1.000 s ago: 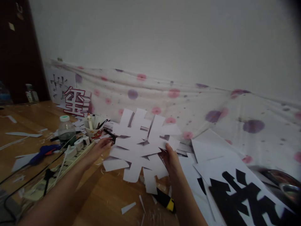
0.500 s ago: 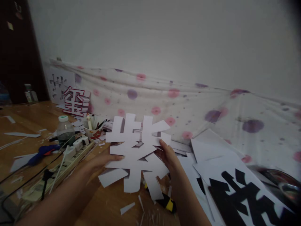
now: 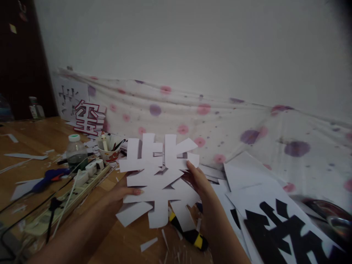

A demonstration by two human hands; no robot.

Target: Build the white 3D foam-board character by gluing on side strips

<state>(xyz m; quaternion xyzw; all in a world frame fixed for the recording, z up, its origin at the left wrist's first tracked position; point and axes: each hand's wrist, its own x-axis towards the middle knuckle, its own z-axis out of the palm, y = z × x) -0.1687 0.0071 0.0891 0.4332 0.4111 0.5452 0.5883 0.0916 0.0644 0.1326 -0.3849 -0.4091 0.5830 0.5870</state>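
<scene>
Between my two hands I hold up a white cut-out character (image 3: 154, 179) with thick sides, made of paper or foam board. My left hand (image 3: 125, 190) grips its left edge, the thumb lying on the front face and the fingers hidden behind. On the right edge my right hand (image 3: 194, 176) does the same, thumb on the front. Beneath the cut-out, on the table, lies a black and yellow utility knife (image 3: 192, 236), partly covered by it. Thin white paper scraps (image 3: 149, 244) lie close by.
To the left are a power strip (image 3: 68, 201) with cords, a blue glue gun (image 3: 51, 179), a capped bottle (image 3: 76, 150) and a paper cup (image 3: 108, 152) of pens. A red-edged character (image 3: 87, 117) stands behind. Sheets with black characters (image 3: 283, 227) lie right, before a spotted cloth (image 3: 203, 128).
The cut-out has tilted and turned slightly in my hands, its left side shifting a little left and down. More of the knife beneath shows. Both hands keep their grip.
</scene>
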